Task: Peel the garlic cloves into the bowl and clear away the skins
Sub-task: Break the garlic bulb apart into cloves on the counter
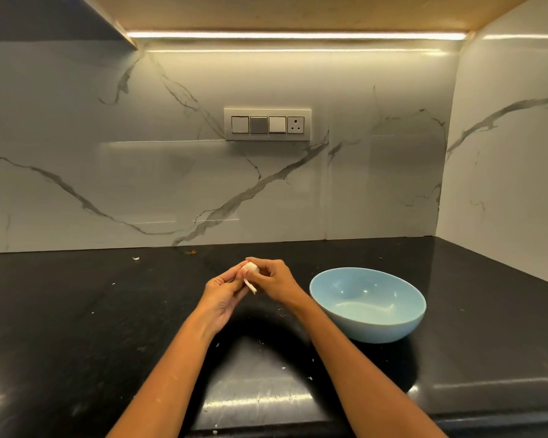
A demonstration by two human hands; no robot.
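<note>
A: Where is the garlic [250, 268] found?

B: It is held above the black table [76, 327], between the two hands, a little left of the blue bowl [367, 305]. It is pinched from the left by the fingertips of the left hand [223, 292] and from the right by the curled fingers of the right hand [271, 279]. Both grips are closed on it.

A: Which way is it pointed?

B: A pale strip of skin [250, 286] is seen hanging from it, with its long axis slanted down and to the right, toward the person. The rounded white body is turned up and away, toward the wall. Whether a whole bulb or a single clove is held cannot be told.

A: And the bowl?

B: It is set upright on the table, just right of the right hand and apart from it. A small pale shape is seen at the bottom, but it cannot be made out clearly.

A: What is noted of the surface and the room?

B: The table is dark and glossy, and small white flecks [283, 368] are scattered over it. One larger scrap [135, 258] lies near the back wall, to the left. The walls are clad in white marble with grey veins. A switch panel [267, 124] with a socket is fixed on the back wall, and a light strip [295, 35] is lit under the cabinet above.
</note>
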